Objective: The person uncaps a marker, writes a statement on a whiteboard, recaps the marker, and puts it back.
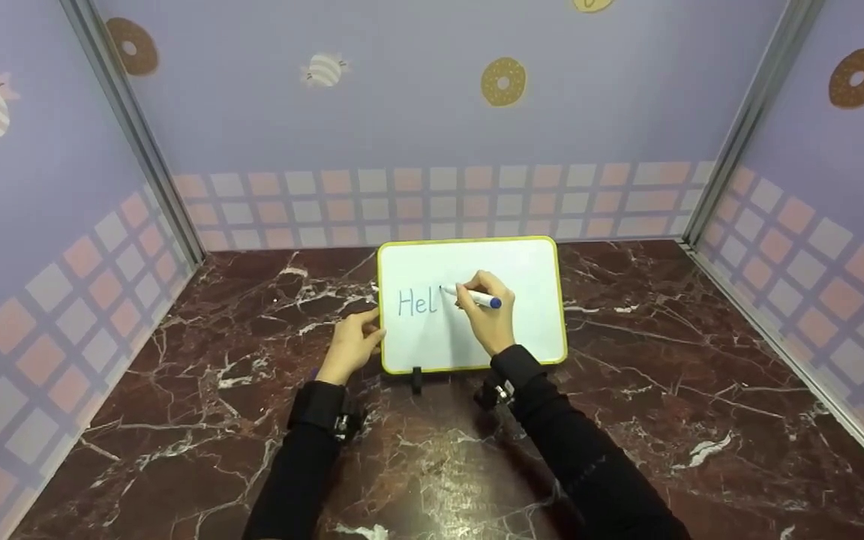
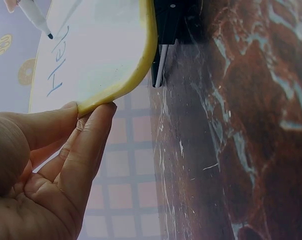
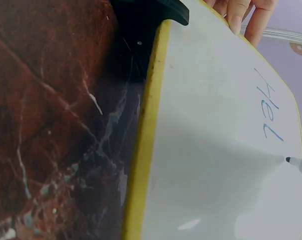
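A small whiteboard (image 1: 417, 341) with a yellow frame stands tilted back on the table, "Hel" written on it in blue. My left hand (image 1: 353, 341) pinches its left edge between thumb and fingers; in the left wrist view the thumb (image 2: 50, 122) lies on the front side of the yellow rim. My right hand (image 1: 490, 311) holds a white marker (image 1: 469, 295) with a blue end, its dark tip right at the board just right of the "l". The marker tip (image 3: 289, 160) also shows close over the white surface in the right wrist view.
A black stand foot (image 1: 417, 380) juts out under the board's lower edge. The table (image 1: 199, 450) is dark red marble pattern with white veins. Purple panels (image 1: 417, 127) with checks and sweets enclose it at the back and both sides.
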### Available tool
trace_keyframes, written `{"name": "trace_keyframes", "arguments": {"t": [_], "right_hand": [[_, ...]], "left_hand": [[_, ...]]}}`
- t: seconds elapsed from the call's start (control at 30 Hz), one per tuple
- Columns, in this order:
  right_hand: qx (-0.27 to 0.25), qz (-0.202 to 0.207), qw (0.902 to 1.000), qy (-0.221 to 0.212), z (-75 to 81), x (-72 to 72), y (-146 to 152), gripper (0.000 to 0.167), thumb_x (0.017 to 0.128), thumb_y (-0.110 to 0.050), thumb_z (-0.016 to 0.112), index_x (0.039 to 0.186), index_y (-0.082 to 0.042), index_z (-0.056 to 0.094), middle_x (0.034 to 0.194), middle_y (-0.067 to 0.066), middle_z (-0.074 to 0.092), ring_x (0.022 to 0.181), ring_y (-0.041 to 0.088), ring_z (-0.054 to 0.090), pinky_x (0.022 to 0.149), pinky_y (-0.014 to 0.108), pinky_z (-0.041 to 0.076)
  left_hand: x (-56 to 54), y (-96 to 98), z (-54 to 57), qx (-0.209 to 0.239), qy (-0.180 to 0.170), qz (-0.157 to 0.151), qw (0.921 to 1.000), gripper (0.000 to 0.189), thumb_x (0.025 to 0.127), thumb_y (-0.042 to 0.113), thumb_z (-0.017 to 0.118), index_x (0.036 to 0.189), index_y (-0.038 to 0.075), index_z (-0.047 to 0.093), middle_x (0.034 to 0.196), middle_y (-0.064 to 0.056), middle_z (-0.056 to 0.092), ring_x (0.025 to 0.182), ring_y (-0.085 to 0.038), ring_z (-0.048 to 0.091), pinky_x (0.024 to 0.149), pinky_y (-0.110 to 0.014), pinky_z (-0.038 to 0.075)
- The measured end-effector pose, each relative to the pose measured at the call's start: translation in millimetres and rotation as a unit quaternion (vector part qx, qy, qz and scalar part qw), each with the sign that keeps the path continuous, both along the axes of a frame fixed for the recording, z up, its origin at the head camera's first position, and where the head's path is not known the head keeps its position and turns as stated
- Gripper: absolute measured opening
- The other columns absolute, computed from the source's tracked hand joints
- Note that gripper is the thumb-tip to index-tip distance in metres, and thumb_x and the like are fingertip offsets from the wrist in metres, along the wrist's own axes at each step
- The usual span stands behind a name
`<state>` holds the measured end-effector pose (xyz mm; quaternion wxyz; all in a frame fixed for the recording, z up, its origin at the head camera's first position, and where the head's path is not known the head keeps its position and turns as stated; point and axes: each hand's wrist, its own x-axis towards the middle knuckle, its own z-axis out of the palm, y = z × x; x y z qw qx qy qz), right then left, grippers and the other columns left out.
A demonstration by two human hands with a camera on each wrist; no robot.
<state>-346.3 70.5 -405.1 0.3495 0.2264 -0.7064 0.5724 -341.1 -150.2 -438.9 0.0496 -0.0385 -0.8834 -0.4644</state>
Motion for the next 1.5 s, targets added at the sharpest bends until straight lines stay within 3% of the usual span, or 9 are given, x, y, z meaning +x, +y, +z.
{"name": "trace_keyframes", "arguments": {"t": [0.27,0.67,1.13,1.5], "right_hand": [[-0.002,0.004,0.9999,-0.009,-0.9,0.1,2,0.016,0.087,0.012,0.065,0.073,0.014,0.056,0.075,0.026,0.064,0.062,0.040,0.067,0.056,0.013,0.052],[0.046,0.016,0.9988,0.000,-8.9,12.3,6,0.021,0.085,0.016,0.063,0.067,0.012,0.051,0.067,0.022,0.062,0.054,0.033,0.063,0.051,0.016,0.050],[-0.001,-0.012,0.9999,0.008,-12.6,9.1,11,0.017,0.085,0.016,0.063,0.070,0.012,0.054,0.069,0.024,0.062,0.055,0.036,0.064,0.051,0.013,0.048],[0.027,-0.048,0.9979,0.033,-7.4,11.8,11,0.020,0.083,0.016,0.064,0.068,0.011,0.052,0.070,0.022,0.060,0.055,0.029,0.063,0.050,0.011,0.046]], "left_hand": [[-1.6,2.0,-0.6,-0.006,0.003,0.001,1.0000,0.050,0.097,0.001,0.060,0.145,0.001,0.048,0.109,-0.024,0.070,0.093,-0.031,0.072,0.077,-0.035,0.063],[-1.1,-1.1,-1.2,-0.005,-0.002,0.007,1.0000,0.050,0.097,0.002,0.060,0.145,0.002,0.048,0.110,-0.024,0.070,0.091,-0.032,0.072,0.081,-0.040,0.063],[0.2,-1.8,-0.4,-0.005,0.004,-0.002,1.0000,0.050,0.097,0.002,0.060,0.145,0.002,0.048,0.108,-0.024,0.070,0.093,-0.032,0.071,0.080,-0.038,0.063],[0.6,-2.3,-1.1,-0.001,0.000,-0.004,1.0000,0.049,0.098,0.003,0.059,0.145,0.001,0.048,0.112,-0.025,0.068,0.097,-0.033,0.070,0.081,-0.036,0.063]]}}
